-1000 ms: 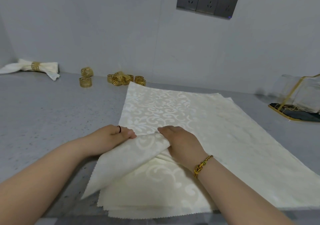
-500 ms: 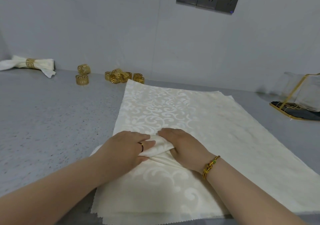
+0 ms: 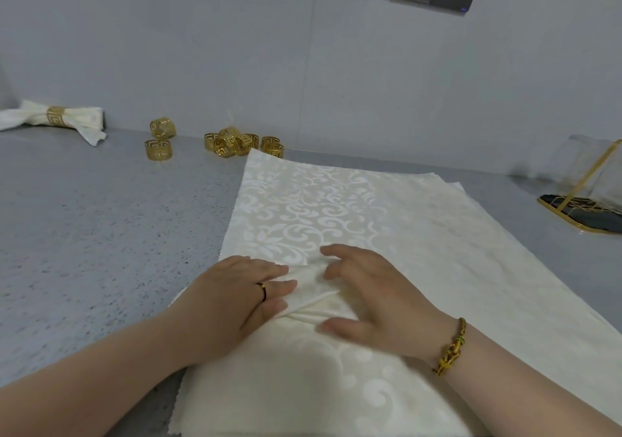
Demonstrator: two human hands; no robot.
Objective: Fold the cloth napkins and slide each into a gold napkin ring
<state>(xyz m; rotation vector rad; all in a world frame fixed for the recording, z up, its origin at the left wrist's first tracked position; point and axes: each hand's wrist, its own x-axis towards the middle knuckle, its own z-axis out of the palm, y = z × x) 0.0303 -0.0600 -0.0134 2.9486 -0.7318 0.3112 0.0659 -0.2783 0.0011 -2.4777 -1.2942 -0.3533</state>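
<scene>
Wide bare stretch of grey speckled countertop (image 3: 84, 234) on my L, beside the stack of cream patterned cloth napkins (image 3: 370, 208): room to pass. At the back, vs the grey wall (image 3: 235, 49): two loose gold filigree napkin rings (image 3: 160, 140), a gap, then a tight cluster of gold rings (image 3: 235, 142) just behind the stack's far L corner. Far L: rolled cream napkin in a gold ring (image 3: 57, 118). R side: gold-wire rack on a dark base (image 3: 582, 208), w/ a bare strip btwn it and the stack. My L hand (image 3: 235, 295) and R hand (image 3: 377, 295) rest on the near fold, close together.
</scene>
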